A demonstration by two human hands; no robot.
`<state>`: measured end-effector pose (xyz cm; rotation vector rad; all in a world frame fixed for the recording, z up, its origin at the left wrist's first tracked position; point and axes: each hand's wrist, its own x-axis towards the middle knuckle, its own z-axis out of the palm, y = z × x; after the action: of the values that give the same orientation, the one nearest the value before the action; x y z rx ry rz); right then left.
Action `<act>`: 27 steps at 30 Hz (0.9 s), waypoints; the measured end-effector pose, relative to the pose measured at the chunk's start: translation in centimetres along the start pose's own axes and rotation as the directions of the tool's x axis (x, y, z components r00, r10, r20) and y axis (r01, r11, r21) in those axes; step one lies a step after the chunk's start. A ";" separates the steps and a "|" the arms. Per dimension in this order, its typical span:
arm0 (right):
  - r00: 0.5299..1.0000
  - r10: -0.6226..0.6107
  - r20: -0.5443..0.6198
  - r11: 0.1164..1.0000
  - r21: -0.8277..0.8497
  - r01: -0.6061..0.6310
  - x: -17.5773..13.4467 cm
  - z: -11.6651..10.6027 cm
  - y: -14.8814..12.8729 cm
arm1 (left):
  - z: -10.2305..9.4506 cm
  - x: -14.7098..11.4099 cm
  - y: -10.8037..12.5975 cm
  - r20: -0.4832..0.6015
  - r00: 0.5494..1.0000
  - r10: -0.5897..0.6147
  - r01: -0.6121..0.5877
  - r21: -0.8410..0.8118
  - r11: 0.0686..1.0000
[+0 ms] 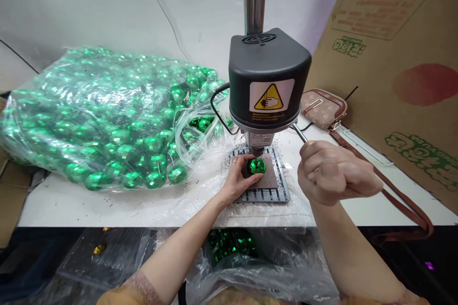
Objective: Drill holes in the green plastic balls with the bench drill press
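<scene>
A shiny green faceted ball point(256, 166) sits under the chuck of a black bench drill press point(270, 64). My left hand point(238, 178) curls its thumb and fingers around the ball's left side, pressing it down on a brown board point(270, 180). That board lies on the slotted metal base plate point(282, 193). My right hand point(332, 171) is closed in a fist around the end of the drill press lever point(299, 132), to the right of the machine. The drill tip is hidden where the chuck meets the ball.
A large clear bag of green balls point(107, 119) fills the table's left. An open bag with more green balls point(232, 243) hangs below the front edge. A patterned purse point(324, 108) and a cardboard box point(390, 57) stand right. Dark shavings litter the white table point(89, 207).
</scene>
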<state>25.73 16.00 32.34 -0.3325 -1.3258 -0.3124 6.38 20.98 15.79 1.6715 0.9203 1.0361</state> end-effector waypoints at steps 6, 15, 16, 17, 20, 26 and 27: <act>0.979 0.173 -0.109 0.982 -0.058 -0.180 2.4 1.4 -1.1 | 0.1 -0.1 0.4 -0.015 1.000 -0.007 0.008 0.030 1.000; 0.839 0.518 -0.166 0.843 -0.065 -0.534 8.5 2.9 -0.1 | 0.5 -0.9 1.5 -0.138 0.990 0.024 -0.017 0.053 0.998; 0.840 0.517 -0.162 0.844 -0.070 -0.532 8.6 3.0 0.0 | 0.5 -0.9 1.6 -0.163 0.985 0.053 -0.041 0.072 0.997; 0.841 0.517 -0.159 0.844 -0.073 -0.532 8.6 3.0 0.1 | 0.5 -1.1 1.7 -0.186 0.979 0.089 -0.072 0.099 0.992; 0.839 0.522 -0.154 0.840 -0.074 -0.537 8.6 3.0 0.2 | 0.1 -2.5 2.3 -0.209 0.943 0.258 -0.206 0.240 0.949; 0.858 0.486 -0.167 0.859 -0.088 -0.504 8.7 3.4 0.1 | -2.2 -12.8 1.9 0.309 0.675 0.670 -0.730 0.408 0.548; 0.851 0.497 -0.170 0.853 -0.088 -0.515 8.8 3.5 0.0 | -2.6 -14.9 1.4 0.422 0.602 0.678 -0.795 0.391 0.463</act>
<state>24.54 17.17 41.67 -0.7438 -1.0315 0.0274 -1.25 7.90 14.28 2.7774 0.2854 1.1628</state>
